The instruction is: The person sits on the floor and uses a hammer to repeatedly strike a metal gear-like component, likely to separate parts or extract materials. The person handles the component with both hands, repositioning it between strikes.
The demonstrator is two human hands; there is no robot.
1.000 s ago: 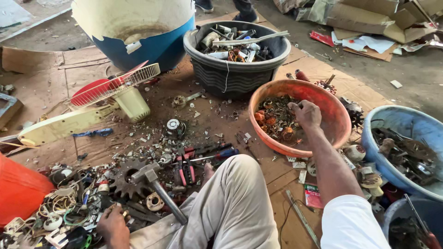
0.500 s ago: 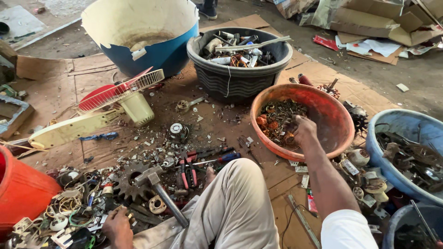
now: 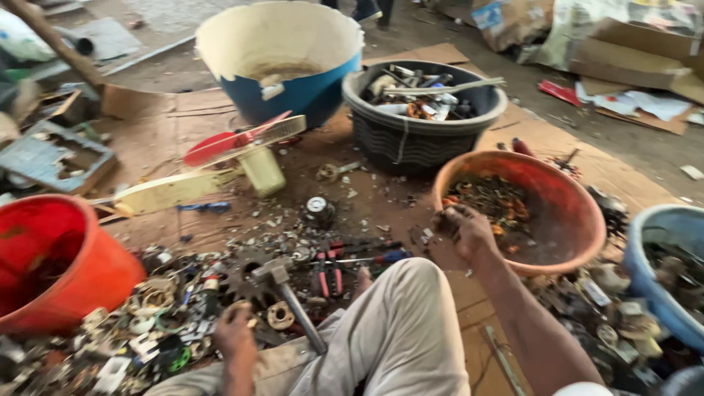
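Scrap fills most of the containers around the seated person. An orange basin (image 3: 565, 213) holds a dark heap of small metal bits with some orange pieces, piled toward its left side. Behind it a black ribbed basket (image 3: 418, 139) is stuffed with rods, tubes and grey metal parts, one long pale bar lying across its top. A blue tub (image 3: 293, 88) with a cream inside stands to the left of the basket, nearly bare within. A red bucket (image 3: 66, 271) stands at the far left, its inside in shadow. A light blue basin (image 3: 660, 257) at the right edge carries dark metal parts.

The right hand (image 3: 463, 229) rests on the near left rim of the orange basin, fingers curled loosely; whether they hold anything cannot be told. The left hand (image 3: 235, 330) is low over the litter on the floor, fingers bent around a small pale piece, though blur hides the grip.

A hammer (image 3: 290, 293) lies just right of the left hand, apart from its fingers. Its long axis runs diagonally, head up and to the left beside a dark gear wheel (image 3: 242, 282), handle pointing down-right toward the person's knee.
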